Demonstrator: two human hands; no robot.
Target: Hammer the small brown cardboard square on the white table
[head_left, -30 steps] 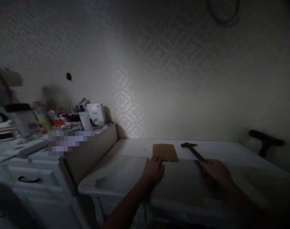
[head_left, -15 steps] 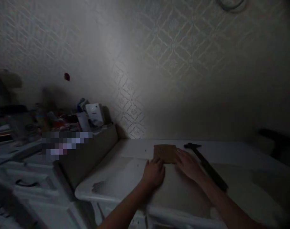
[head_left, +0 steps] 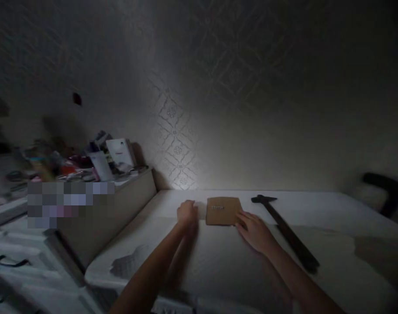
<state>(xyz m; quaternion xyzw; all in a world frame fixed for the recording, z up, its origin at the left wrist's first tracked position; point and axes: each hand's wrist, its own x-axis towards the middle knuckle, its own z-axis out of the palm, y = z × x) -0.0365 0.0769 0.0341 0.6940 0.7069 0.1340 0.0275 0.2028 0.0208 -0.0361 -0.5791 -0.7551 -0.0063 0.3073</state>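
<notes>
A small brown board [head_left: 223,210] with a row of tiny pale marks lies flat on the white table [head_left: 199,261]. My right hand [head_left: 256,231] rests with its fingertips on the board's near right corner. Left of the board, my left hand [head_left: 187,214] lies on the tabletop with curled fingers, a little apart from the board; the dim light hides whether it holds anything. A dark hammer [head_left: 284,231] lies on the table to the right of my right hand, head toward the wall.
A lower white cabinet [head_left: 55,244] stands at the left, its top crowded with boxes and bottles [head_left: 101,159]. The patterned wall [head_left: 202,109] runs behind the table. A dark object [head_left: 387,189] sits at the far right edge.
My left hand has slid left, off the board's near edge onto the tabletop. My right hand let go of the hammer handle a second ago and now touches the board's right corner. The view shifted slightly.
</notes>
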